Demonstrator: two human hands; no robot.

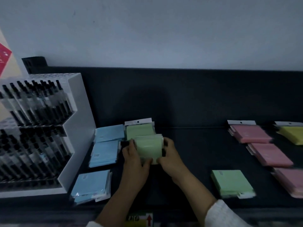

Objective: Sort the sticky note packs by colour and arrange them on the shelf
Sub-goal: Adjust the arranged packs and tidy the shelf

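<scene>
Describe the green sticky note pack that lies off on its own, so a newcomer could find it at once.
Start at the dark shelf and look to its front, right of the two hands. There a lone green pack lies flat, left of the pink packs. Unlike the other green packs beside the blue ones, nothing touches it, and its white hang tab points toward the viewer.
</scene>
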